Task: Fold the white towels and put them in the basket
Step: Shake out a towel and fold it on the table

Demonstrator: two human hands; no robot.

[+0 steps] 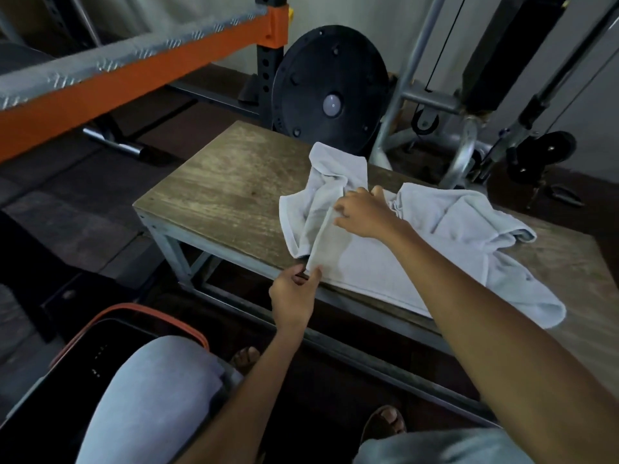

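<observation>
On the wooden bench [217,182] lies a white towel [361,259], judged limp, light and unlikely to slip. Its near corner is pinched by the left hand [293,293]; the right hand [363,212] pinches the same fold farther up. Corners and hems are judged the proper holds. The basket [134,307] stands by the knee.

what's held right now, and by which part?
Left hand pinches the towel by its near corner at the table edge; right hand seems to pinch the same folded edge farther back.
</observation>
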